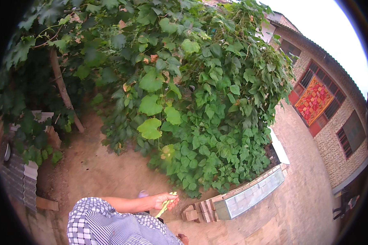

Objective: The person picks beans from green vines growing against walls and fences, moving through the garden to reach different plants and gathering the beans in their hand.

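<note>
My left hand is closed around a few long, pale green bean pods, held in front of my checked and striped shirt. The ends of the pods stick out above and below the fingers. At the bottom edge, only part of my right hand shows, low beside the shirt; whether it holds anything is hidden. Ahead of me climbs a dense mass of bean vines, with broad grape leaves hanging among them.
A leaning wooden post stands at the left, above corrugated sheets. Stacked bricks end a low tiled bed wall on the right. Beyond the paving, a red patterned cloth hangs on a building.
</note>
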`<state>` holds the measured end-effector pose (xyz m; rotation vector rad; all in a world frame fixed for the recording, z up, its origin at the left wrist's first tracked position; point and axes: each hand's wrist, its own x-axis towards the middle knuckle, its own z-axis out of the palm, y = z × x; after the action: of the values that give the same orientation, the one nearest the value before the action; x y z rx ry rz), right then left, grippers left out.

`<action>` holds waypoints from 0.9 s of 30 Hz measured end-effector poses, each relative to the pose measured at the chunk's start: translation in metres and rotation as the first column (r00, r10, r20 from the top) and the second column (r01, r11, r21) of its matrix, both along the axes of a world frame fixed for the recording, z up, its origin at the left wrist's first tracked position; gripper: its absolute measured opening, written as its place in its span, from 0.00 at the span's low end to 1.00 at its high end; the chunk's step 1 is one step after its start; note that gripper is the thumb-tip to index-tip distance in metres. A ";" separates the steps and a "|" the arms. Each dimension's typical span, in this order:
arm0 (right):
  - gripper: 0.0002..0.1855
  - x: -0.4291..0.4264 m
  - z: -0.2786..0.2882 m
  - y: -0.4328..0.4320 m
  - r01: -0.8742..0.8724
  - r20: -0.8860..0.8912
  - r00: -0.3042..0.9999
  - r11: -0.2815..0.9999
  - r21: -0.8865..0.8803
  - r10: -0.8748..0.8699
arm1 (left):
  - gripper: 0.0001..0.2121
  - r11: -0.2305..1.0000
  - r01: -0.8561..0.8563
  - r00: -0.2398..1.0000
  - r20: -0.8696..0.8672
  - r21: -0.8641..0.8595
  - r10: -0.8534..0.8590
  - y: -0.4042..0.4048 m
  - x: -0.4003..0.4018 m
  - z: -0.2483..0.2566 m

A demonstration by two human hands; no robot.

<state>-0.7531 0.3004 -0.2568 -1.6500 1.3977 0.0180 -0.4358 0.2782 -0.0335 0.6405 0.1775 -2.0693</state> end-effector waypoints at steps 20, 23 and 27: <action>0.18 0.133 0.050 -0.123 -0.326 0.050 0.943 0.944 -0.057 0.329 | 0.05 0.986 -0.158 0.987 -0.028 -0.060 0.157 -0.035 0.047 -0.004; 0.18 0.145 0.044 -0.130 -0.349 0.060 0.935 0.937 -0.029 0.351 | 0.05 0.986 -0.168 0.986 0.017 -0.022 0.168 -0.043 0.053 -0.012; 0.18 0.161 0.036 -0.126 -0.366 0.066 0.929 0.931 0.012 0.365 | 0.05 0.988 -0.150 0.989 0.019 0.043 0.149 -0.047 0.057 -0.024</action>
<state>-0.5924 0.1749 -0.2204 -1.8537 1.0217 0.1955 -0.3785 0.2308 -0.0573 0.6510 0.2559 -1.9198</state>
